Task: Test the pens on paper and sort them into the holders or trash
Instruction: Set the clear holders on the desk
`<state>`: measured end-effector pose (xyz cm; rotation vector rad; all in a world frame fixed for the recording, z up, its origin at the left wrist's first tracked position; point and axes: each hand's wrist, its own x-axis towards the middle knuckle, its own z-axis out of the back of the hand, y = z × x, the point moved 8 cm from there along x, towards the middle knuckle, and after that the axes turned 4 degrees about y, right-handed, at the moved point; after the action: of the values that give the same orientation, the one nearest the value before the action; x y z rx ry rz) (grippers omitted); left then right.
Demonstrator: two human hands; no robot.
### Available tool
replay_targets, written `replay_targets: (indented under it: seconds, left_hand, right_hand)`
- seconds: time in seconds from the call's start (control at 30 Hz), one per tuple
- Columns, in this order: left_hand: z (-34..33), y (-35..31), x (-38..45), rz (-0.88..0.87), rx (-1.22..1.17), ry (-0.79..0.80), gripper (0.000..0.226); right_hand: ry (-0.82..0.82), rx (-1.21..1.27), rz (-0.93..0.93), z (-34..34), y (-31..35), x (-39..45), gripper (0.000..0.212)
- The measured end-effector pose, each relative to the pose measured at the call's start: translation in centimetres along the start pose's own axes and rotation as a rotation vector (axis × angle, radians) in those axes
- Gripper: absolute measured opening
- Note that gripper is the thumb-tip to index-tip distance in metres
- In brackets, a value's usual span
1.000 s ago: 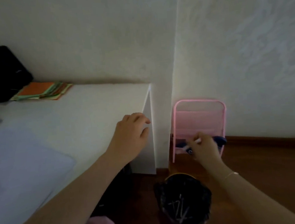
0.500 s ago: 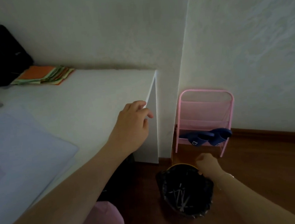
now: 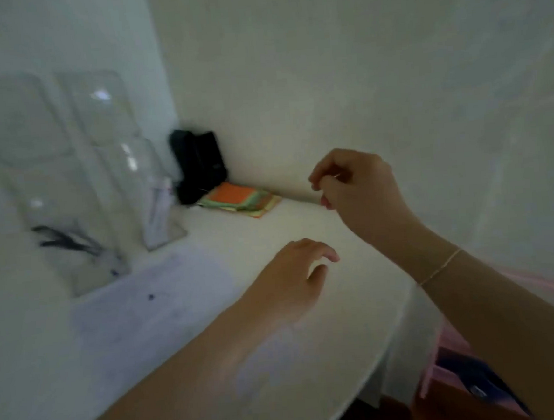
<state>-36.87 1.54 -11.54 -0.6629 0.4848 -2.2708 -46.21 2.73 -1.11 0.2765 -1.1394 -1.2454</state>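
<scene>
Dark pens [image 3: 69,241] wait in the clear acrylic desk holder [image 3: 71,226] at nine o'clock, as both empty hands, left [image 3: 294,274] relaxed, right [image 3: 353,187] loosely curled, hover over the white desk [image 3: 330,354], seemingly reaching for another.

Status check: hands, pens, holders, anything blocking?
Both hands empty: left hand over the desk, right hand raised, fingers loosely curled. Dark pens in left clear holder; paper in front. Nothing blocking.
</scene>
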Motion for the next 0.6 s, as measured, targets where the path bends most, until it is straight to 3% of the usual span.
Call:
replay_targets:
  seconds: [0.13,0.27,0.43,0.53,0.6]
  left_hand:
    - [8.8,8.6,-5.9,0.175,0.138,-0.156,0.026]
    - [17.9,15.7,-12.7,0.287,0.272,-0.507,0.026]
    - [28.5,16.9,-17.0,0.184,0.369,-0.980,0.020]
    - [33.9,19.0,-15.6,0.243,0.204,-1.082,0.030]
    - [36.7,21.1,-13.4,0.384,-0.067,-1.063,0.042]
  right_hand:
    - [0.178,0.002,0.204,-9.6,7.5,1.3,0.021]
    - [0.278,0.041,0.266,-18.3,11.2,2.9,0.022]
    - [0.308,0.146,0.231,-25.9,14.2,7.5,0.020]
    - [0.246,0.268,0.190,-28.4,16.3,12.0,0.017]
    - [0.226,0.353,0.116,-29.4,17.7,15.1,0.033]
